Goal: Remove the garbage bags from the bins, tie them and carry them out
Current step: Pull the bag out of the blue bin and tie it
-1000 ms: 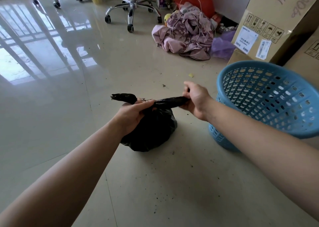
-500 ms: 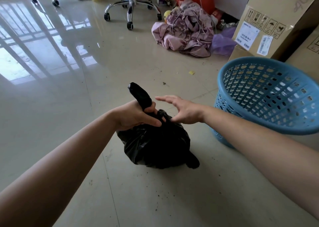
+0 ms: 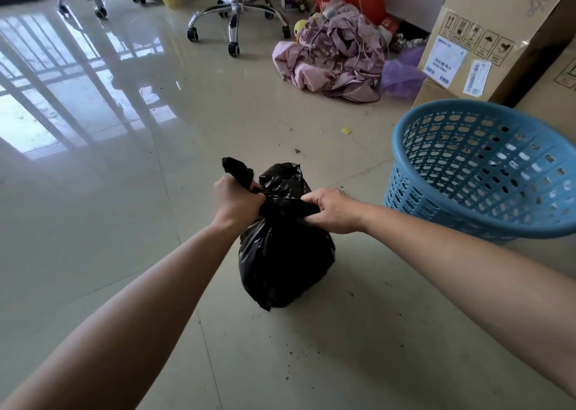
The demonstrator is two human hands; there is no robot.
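Head view: black garbage bag (image 3: 285,263) is out of the blue bin (image 3: 452,191) and on the open floor (image 3: 109,238), well clear of the floor's far edge where the cloth pile (image 3: 336,57) and chair base (image 3: 233,13) sit. Bin stands just right of the bag, toward the floor's right edge by the cardboard boxes (image 3: 498,35); no liner visible in it. Can't tell if the bag bottom bears on the floor or is just lifted.

Hands: both clamped on the bag neck, close together, not touching. Left hand (image 3: 238,204) is a fist round one twisted tail; the free end pokes up past the fist. Right hand (image 3: 332,211) curls its fingers over the other tail from above. A short black strand bridges the two.

Key geometry: that strand's long axis runs left-right between the hands, roughly level; the bag body lies straight below its midpoint. Neither hand is nearer, both are already on it. Knot is hidden by plastic and fingers, so can't say whether it's one crossing or finished.

My read: tying step, mid-cinch. Next move probably needs an outward pull along that left-right axis, equal on both sides, else the bag swings toward the bin. Thin film, a hard jerk could tear a tail. Whichever hand keeps the knot can lift straight up after. Carry-out not started.
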